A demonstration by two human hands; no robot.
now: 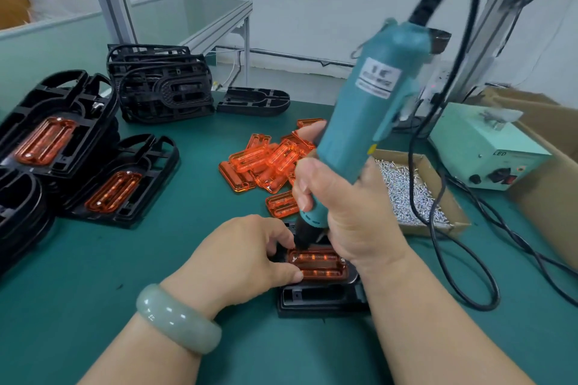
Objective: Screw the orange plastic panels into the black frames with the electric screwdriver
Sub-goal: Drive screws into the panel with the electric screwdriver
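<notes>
text "LED" | printed on pale green power box [469, 141] | label [378, 78] on electric screwdriver [359, 122] | blurred, not legible

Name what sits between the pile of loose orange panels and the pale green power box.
Head view: the cardboard tray of screws, partly behind the screwdriver.

Glossy translucent orange plastic panel [317, 264] – matt black plastic frame [319, 298], smooth green mat [93, 275], shiny metal screws [406, 194].
</notes>
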